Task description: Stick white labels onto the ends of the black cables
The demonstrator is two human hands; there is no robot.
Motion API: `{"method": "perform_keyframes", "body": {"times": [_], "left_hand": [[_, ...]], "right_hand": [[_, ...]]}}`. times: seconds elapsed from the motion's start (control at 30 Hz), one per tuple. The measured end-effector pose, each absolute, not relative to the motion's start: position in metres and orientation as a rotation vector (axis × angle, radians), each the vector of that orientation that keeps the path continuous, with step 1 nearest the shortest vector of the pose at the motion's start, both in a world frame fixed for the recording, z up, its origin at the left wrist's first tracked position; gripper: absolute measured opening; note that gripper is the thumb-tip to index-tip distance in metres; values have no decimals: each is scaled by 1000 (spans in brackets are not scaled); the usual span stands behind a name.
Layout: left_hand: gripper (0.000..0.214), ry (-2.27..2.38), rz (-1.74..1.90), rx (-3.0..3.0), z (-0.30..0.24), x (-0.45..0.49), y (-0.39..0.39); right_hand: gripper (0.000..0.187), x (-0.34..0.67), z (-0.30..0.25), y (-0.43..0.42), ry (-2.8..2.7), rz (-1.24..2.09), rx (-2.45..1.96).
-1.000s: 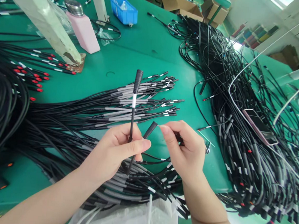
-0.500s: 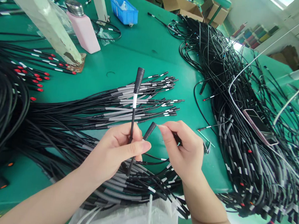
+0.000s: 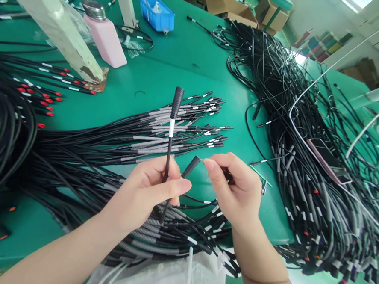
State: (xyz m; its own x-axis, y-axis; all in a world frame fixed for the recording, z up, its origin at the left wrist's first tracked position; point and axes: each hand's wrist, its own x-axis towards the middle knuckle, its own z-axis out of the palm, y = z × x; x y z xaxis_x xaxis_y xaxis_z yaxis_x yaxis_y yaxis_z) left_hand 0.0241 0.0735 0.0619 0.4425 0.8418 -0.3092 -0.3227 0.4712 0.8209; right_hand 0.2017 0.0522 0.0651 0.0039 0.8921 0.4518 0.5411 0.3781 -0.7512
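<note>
My left hand (image 3: 161, 181) is closed around a black cable (image 3: 169, 151). That cable rises from the fist to a ribbed black connector (image 3: 177, 102) with a white label below it. A second black connector (image 3: 191, 167) sticks out between the thumb and fingers, tilted up toward the right. Just off its tip, my right hand (image 3: 234, 185) pinches thumb against forefinger; something very thin may run between them, too fine to name. Below both hands lie bundled black cables (image 3: 153, 232) with grey corrugated sleeves.
Sleeved cable ends (image 3: 164, 127) fan out behind my hands. A large heap of cables (image 3: 285, 100) covers the right side, with a phone (image 3: 329, 161) on it. Coiled cables (image 3: 6, 135) lie left. A pink bottle (image 3: 106, 40), a white post (image 3: 58, 27) and a blue bin (image 3: 157, 15) stand further back.
My right hand has shifted slightly right, and the gap to the second connector's tip looks about the same. That connector leans a little more to the right. My left hand stays in place.
</note>
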Motion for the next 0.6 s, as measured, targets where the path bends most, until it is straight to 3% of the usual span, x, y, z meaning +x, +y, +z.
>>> {"method": "perform_keyframes", "body": {"times": [0.47, 0.6], "left_hand": [[25, 853, 801, 819, 63, 25, 74], [25, 858, 794, 842, 61, 24, 73]], "right_hand": [[13, 200, 68, 51, -1741, 286, -1332], [15, 204, 70, 53, -1693, 539, -1353]]}}
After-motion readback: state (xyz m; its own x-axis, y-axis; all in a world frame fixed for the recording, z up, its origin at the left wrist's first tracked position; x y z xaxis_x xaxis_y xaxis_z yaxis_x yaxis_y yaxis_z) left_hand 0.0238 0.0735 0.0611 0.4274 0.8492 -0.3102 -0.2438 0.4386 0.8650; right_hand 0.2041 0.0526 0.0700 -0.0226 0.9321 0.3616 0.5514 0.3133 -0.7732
